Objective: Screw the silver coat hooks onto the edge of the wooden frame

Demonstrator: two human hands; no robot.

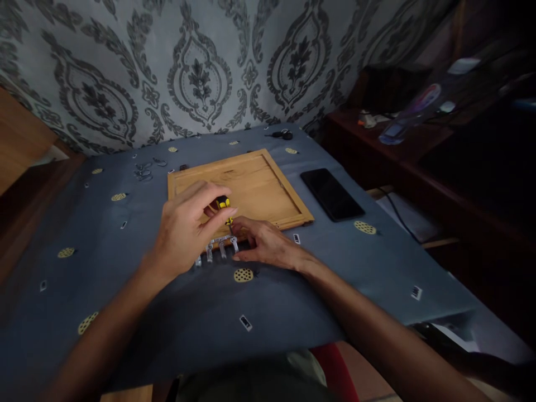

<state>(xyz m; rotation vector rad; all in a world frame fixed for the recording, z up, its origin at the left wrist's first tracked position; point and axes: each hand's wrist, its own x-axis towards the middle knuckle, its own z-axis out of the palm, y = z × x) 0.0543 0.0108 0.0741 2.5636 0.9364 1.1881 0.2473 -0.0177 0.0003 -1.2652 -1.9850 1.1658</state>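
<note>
My left hand (188, 226) grips a small yellow-and-black screwdriver (224, 204) between thumb and fingers. It is held upright, its shaft pointing down at the near edge of a framed wooden panel (247, 181). A silvery metal hook rail (218, 240) with several hooks lies along that edge, and the shaft reaches its right end. My right hand (268, 243) closes around this end of the rail, thumb below and fingers above. Whether a screw sits under the tip is hidden by the fingers.
A black phone (332, 194) lies right of the panel. Keys (281, 134) rest near the back of the blue tablecloth (293, 312). Several thin metal pieces (143, 171) lie at the back left. On a dark side table, a plastic bottle (412, 114) appears blurred.
</note>
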